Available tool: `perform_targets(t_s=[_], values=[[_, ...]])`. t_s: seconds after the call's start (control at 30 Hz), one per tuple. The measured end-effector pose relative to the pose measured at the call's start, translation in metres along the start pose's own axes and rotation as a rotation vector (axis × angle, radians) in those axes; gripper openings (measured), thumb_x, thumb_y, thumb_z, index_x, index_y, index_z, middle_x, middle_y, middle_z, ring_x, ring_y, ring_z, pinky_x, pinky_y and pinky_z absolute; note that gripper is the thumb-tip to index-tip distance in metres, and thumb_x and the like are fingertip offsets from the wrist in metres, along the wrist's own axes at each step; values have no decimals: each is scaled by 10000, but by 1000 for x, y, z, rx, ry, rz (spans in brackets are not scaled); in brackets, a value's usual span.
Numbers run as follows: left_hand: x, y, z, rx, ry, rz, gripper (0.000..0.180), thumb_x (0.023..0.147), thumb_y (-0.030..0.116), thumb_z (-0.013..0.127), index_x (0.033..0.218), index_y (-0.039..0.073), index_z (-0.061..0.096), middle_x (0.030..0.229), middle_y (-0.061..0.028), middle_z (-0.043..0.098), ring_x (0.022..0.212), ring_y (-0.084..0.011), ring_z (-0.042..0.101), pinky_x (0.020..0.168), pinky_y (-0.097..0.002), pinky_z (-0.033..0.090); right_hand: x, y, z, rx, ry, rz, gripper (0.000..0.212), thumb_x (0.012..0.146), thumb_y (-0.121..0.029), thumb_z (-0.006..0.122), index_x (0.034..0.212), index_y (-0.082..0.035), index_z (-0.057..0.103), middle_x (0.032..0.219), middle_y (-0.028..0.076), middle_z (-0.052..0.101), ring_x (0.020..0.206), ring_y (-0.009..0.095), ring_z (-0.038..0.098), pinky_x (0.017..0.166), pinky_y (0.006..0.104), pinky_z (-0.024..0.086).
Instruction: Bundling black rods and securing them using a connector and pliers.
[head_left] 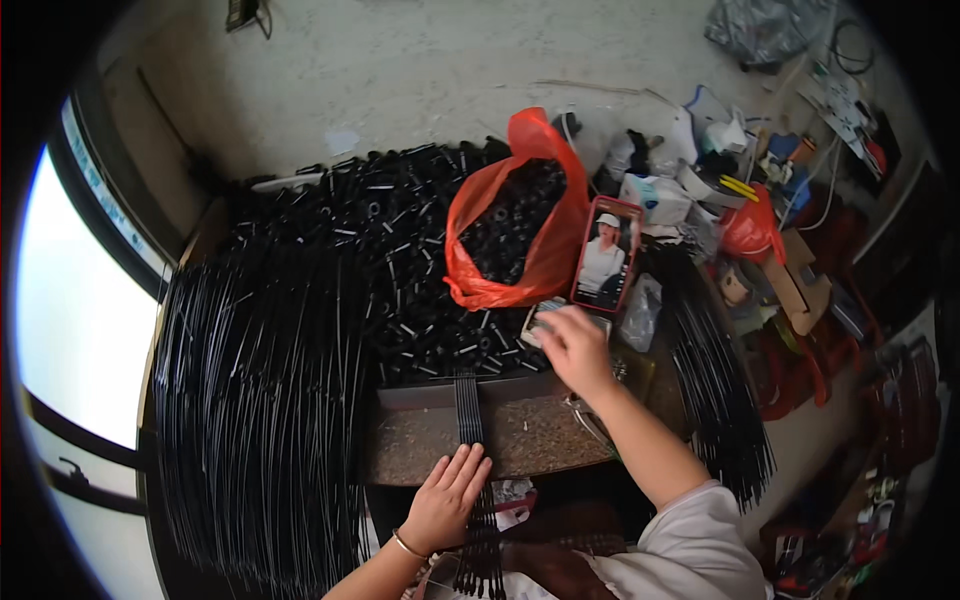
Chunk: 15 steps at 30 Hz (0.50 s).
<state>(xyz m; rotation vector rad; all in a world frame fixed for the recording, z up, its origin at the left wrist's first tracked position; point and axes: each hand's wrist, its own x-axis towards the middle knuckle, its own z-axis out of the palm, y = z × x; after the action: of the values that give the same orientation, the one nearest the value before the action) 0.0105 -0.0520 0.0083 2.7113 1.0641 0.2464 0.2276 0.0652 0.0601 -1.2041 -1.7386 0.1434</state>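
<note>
My left hand (450,500) lies flat, fingers stretched out, across a row of thin black cables (468,405) at the table's front edge. The cables lie side by side, and their lower ends hang below the edge. My right hand (578,352) is over a small open box (531,328) just below a phone (606,255) in a red case. Its fingers are smeared by motion, so whether they hold anything cannot be made out. Behind the row of cables spreads a large heap of small black tubular parts (400,215).
A red plastic bag (470,270) with small black parts stands on the heap. Bundles of long black cables (260,400) drape over the table's left side, more cables (710,380) at the right. A plier-like metal tool (592,422) lies near my right forearm. Clutter fills the far right.
</note>
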Motion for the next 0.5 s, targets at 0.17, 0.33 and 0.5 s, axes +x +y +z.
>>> perform_targets(t_s=[0.17,0.33,0.5], values=[[9,2,7,51,14,70,489,681,110,367,1153,-1,307,1223,-167,266,1134,-286,262,915,-378,220,-17,63,-86,-453,242,265,29,681,-42,502,704,-24,507,688,118,503,636,291,503,535,340,402],[8,1,4,71,17,52,469,694,105,359,1149,1,312,1220,-168,271,1132,-286,267,914,-381,222,-29,68,-79,-489,-161,340,277,599,-80,580,862,-42,502,863,120,465,803,289,481,645,351,417],[7,-1,3,72,12,38,458,699,91,351,1147,5,315,1221,-165,270,1132,-284,266,915,-382,218,-27,69,-76,-572,-234,304,301,595,-145,613,854,-35,508,825,112,480,756,292,496,622,357,422]])
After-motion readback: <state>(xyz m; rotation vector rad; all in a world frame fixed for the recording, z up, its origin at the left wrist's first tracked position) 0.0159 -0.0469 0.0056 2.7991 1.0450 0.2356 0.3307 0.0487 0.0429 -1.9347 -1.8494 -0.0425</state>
